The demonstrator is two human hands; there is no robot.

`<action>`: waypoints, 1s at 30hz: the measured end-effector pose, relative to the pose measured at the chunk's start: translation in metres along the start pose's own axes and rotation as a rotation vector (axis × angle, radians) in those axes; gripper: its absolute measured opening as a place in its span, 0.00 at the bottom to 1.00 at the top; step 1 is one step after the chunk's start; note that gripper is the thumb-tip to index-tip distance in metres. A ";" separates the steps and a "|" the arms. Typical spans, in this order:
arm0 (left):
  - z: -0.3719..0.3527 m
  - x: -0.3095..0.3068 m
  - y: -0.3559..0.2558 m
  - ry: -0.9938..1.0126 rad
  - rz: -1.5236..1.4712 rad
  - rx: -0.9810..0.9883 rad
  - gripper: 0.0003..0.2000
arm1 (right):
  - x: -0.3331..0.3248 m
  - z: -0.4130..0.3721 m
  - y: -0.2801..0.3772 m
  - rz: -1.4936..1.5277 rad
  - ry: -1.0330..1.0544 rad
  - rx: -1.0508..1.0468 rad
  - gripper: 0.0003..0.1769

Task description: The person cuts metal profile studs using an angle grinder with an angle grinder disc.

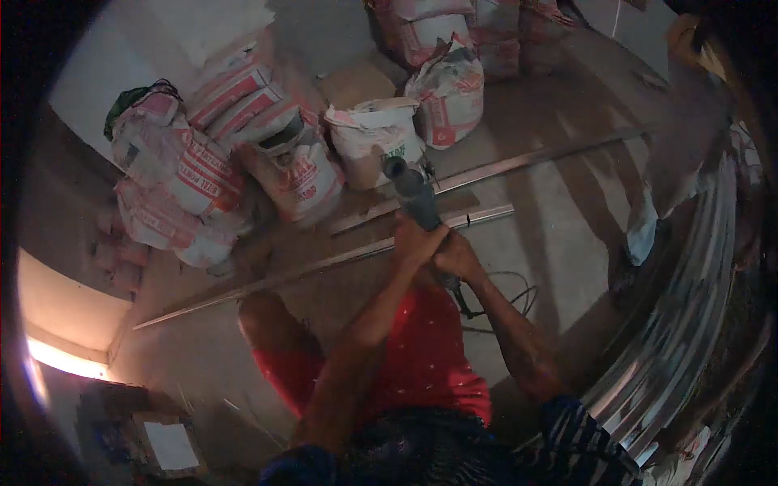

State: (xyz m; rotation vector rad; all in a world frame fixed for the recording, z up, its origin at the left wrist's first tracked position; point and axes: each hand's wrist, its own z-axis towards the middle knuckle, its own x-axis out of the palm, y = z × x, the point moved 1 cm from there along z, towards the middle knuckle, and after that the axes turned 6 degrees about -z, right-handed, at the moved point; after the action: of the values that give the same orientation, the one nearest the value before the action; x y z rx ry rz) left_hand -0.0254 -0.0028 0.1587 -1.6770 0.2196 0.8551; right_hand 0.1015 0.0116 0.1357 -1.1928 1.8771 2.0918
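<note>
A dark corded power drill [416,194] is held in front of my body, over my red shorts, its round front end pointing away from me. My left hand [416,245] is wrapped round its body. Just behind it, my right hand [459,257] grips the rear part. Below the right hand a black cord [468,310] hangs and loops onto the floor. No bit can be made out at the front end. Beneath the drill lies a thin metal bar [340,257] on the floor.
Printed sacks [209,174] are piled along the wall, and an open white sack [373,138] stands ahead. A longer metal bar [519,170] crosses the floor. Many metal lengths [673,324] lie at the right, where another person [689,146] stands. A white sheet [171,445] is at lower left.
</note>
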 end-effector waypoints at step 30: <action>0.067 -0.044 0.013 0.326 -1.197 0.251 0.26 | -0.020 0.064 0.106 -0.438 -0.275 0.113 0.34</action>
State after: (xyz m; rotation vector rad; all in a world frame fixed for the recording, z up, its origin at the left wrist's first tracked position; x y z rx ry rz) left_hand -0.0916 0.0418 0.1733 -1.3560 -0.4249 -0.3319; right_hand 0.0276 0.0509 0.2294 -1.1016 1.4373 1.7815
